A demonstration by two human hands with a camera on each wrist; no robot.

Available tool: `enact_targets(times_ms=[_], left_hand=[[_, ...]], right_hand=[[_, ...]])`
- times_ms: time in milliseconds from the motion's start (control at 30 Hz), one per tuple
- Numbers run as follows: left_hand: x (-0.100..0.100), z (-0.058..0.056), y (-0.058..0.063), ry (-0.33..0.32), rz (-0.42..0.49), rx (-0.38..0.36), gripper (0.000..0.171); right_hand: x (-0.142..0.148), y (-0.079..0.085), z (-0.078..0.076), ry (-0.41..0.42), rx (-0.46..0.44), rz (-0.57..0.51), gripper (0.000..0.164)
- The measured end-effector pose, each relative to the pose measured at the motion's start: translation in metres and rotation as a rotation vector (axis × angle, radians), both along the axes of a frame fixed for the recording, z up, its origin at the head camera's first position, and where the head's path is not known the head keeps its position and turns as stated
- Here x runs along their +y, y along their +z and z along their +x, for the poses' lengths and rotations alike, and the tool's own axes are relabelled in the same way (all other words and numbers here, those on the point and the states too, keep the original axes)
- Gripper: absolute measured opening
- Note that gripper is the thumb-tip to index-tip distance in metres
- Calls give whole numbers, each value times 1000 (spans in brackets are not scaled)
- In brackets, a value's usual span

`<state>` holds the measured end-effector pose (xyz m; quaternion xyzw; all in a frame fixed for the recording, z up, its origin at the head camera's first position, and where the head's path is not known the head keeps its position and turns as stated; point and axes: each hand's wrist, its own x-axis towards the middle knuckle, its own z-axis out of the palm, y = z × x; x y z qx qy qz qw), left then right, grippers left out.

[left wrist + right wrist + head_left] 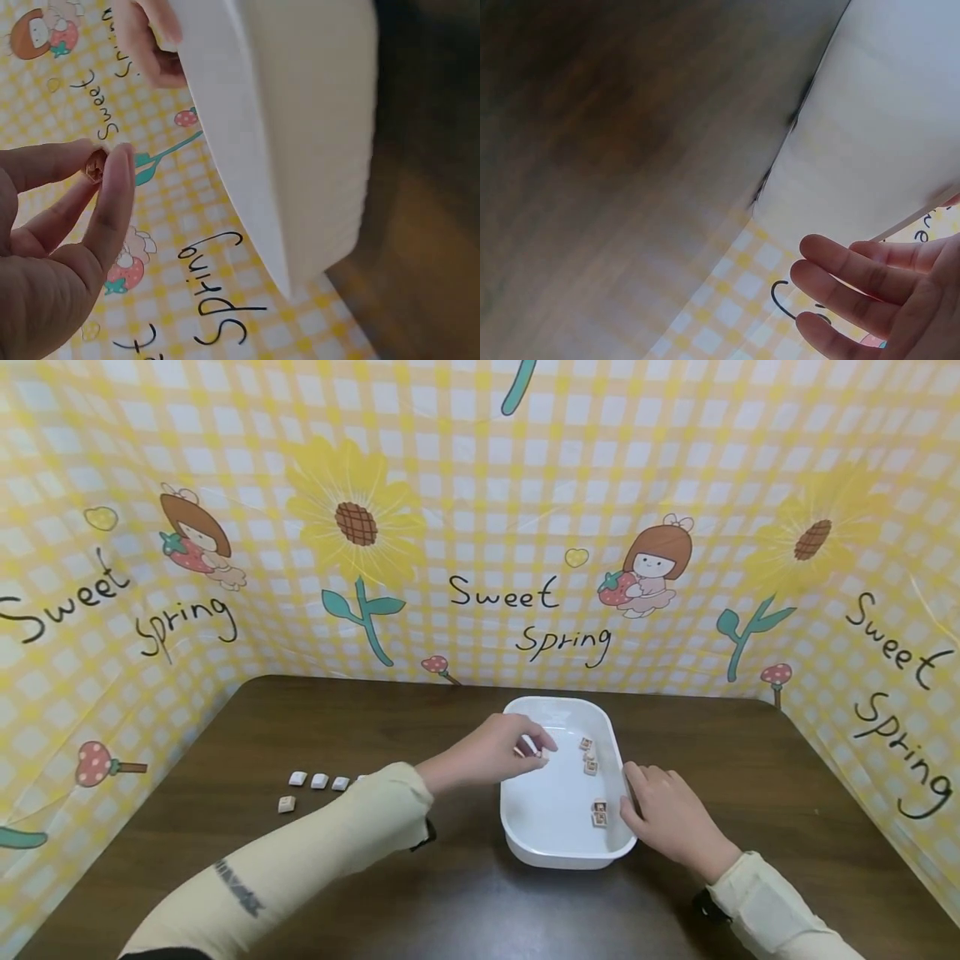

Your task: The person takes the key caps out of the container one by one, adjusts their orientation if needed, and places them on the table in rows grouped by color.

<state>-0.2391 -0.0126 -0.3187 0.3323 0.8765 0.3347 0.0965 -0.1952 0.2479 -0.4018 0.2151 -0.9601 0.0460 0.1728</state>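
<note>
Over the left part of a white plastic tub (551, 810), my left hand (506, 747) pinches a small keycap (96, 166) between thumb and fingertips. The keycap's hollow brown underside shows in the left wrist view. My right hand (667, 806) holds the tub's right rim, thumb at the rim and fingers along the outer wall. In the right wrist view, the fingers (855, 292) are loosely bent beside that wall. Inside the tub, several keycaps (591, 767) lie near its right side, hollow brown undersides up in places.
Left of the tub, a row of white keycaps (319, 781) lies on the dark wooden table (375, 710), partly hidden by my left sleeve. One beige keycap (287, 804) sits just in front of the row. A yellow checked cloth (480, 510) surrounds the table's back and sides.
</note>
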Motion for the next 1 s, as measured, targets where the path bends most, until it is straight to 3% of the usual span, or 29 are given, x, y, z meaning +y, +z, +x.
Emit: enact_targets(times_ms=[167, 367, 667, 867, 1000], left_hand=[[-27, 18, -1, 57, 128, -72, 16], [-52, 33, -3, 78, 292, -148, 16], [-75, 47, -7, 135, 271, -31, 17], [-94, 52, -10, 169, 290, -16, 20], [-110, 54, -14, 229, 293, -16, 20]], right_hand=[[0, 0, 0, -6, -7, 6, 18], [0, -1, -1, -1, 1, -3, 17], [0, -2, -1, -6, -2, -8, 21], [0, -1, 1, -23, -27, -3, 25], [0, -1, 2, -19, -26, -2, 27]])
